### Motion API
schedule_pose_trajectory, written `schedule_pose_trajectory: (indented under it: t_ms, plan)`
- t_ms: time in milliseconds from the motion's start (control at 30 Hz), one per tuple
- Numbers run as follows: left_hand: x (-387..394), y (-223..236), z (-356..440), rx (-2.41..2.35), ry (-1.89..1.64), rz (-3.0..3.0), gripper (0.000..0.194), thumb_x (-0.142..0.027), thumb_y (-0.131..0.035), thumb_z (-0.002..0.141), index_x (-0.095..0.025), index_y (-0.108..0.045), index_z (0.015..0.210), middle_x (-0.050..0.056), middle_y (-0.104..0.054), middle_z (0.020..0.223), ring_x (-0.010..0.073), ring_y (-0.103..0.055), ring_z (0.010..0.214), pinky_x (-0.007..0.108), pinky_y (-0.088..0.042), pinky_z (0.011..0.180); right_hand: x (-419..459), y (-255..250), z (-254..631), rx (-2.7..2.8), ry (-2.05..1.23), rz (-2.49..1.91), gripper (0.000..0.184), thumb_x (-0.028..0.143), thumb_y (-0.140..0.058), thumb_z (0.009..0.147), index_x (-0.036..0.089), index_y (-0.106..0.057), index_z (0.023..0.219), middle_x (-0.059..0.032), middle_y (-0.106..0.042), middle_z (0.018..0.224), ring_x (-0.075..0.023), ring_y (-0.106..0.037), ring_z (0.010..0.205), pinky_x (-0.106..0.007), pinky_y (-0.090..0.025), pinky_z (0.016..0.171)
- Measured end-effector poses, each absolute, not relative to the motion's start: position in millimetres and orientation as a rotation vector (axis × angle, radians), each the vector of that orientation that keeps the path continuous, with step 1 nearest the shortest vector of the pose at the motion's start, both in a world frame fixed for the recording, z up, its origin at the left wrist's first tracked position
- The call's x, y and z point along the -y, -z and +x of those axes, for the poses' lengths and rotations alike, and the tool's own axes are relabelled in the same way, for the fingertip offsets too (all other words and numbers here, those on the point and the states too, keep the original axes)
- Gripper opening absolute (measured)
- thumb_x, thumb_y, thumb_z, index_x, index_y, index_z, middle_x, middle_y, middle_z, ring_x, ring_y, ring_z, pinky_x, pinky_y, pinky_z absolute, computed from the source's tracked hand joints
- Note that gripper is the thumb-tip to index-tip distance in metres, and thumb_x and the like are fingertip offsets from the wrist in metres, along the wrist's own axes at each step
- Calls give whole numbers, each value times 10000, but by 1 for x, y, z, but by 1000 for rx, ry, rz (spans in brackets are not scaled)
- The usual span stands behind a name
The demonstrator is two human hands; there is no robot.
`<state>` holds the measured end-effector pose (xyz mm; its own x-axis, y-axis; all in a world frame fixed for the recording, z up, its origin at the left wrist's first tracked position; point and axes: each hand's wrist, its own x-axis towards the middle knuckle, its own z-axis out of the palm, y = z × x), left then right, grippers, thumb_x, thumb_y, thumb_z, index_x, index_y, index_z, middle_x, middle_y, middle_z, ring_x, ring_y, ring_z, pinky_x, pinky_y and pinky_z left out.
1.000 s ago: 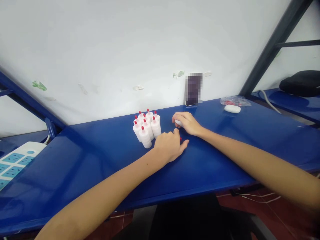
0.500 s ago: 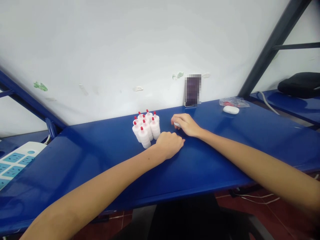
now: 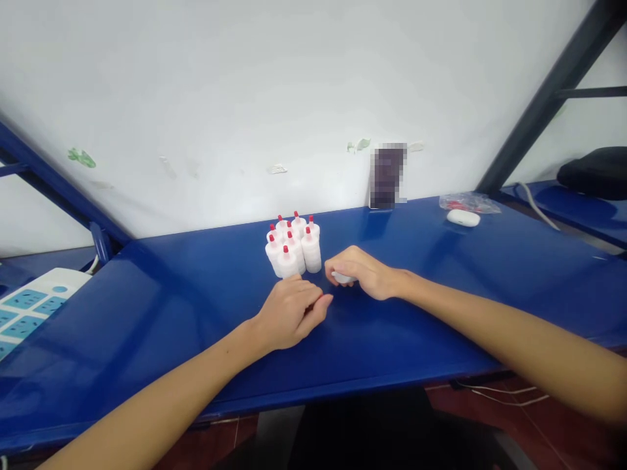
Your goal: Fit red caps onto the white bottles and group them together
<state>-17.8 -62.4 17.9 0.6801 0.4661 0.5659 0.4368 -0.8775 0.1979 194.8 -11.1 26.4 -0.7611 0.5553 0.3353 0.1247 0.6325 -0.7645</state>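
Observation:
Several small white squeeze bottles [image 3: 310,253] with red-tipped nozzles stand upright in a tight cluster on the blue table [image 3: 206,287]. In front of them, my left hand [image 3: 289,312] is closed, with a sliver of a small red cap [image 3: 321,297] showing between thumb and forefinger. To the right of the cluster, my right hand [image 3: 365,273] wraps round a white bottle [image 3: 343,279] that lies tilted in its fingers. Most of this bottle is hidden by the hand. The two hands are close together but apart.
A phone [image 3: 386,176] leans against the white wall [image 3: 245,98]. A white earbud case [image 3: 463,218] and a clear plastic bag [image 3: 470,202] with red bits lie at the right. At the left is a power strip [image 3: 44,300]. Metal frame posts [image 3: 543,98] rise at both sides.
My left hand has drawn back left and towards me, turning so its thumb shows. My right hand has come nearer to me with the white bottle. The view has shifted slightly.

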Motion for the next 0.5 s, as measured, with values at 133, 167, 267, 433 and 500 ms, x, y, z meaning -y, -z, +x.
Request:
schedule_pose_trajectory:
  t_ms: [133, 167, 267, 433, 500]
  plan:
    - [57, -18, -19, -768, -1110, 2881, 370, -216, -413, 1003, -178, -427, 635, -50, -468, 529, 76, -361, 455, 241, -276, 466, 20, -25, 188, 2370, -1007, -438, 475, 452, -297, 1014, 175, -440, 656, 23, -454, 621, -100, -398, 576, -257, -316, 603]
    - [57, -18, -18, -767, -1109, 2905, 361, -219, -416, 1003, -176, -439, 645, -49, -486, 534, 73, -376, 452, 236, -279, 458, 22, -25, 187, 2397, -982, -432, 475, 466, -303, 1012, 178, -421, 653, 25, -444, 625, -98, -391, 576, -258, -308, 600]
    - [57, -19, -18, -764, -1119, 2985, 351, -229, -411, 1001, -173, -467, 659, -41, -523, 541, 73, -411, 442, 229, -297, 445, 25, -27, 186, 2468, -904, -448, 460, 475, -327, 1006, 176, -425, 670, 27, -441, 640, -94, -391, 577, -258, -301, 600]
    - [56, -19, -18, -770, -1075, 3117, 350, -216, -400, 984, -171, -496, 651, -29, -554, 541, 80, -466, 449, 214, -359, 459, 29, -34, 184, 2518, -787, -529, 475, 490, -371, 994, 162, -478, 667, 9, -485, 696, -100, -418, 610, -259, -312, 616]
    - [56, -19, -18, -739, -1088, 3152, 340, -205, -402, 977, -170, -507, 656, -25, -572, 549, 83, -487, 456, 213, -376, 466, 31, -36, 182, 2522, -750, -552, 492, 511, -378, 987, 158, -492, 664, -2, -509, 733, -105, -432, 635, -260, -316, 622]
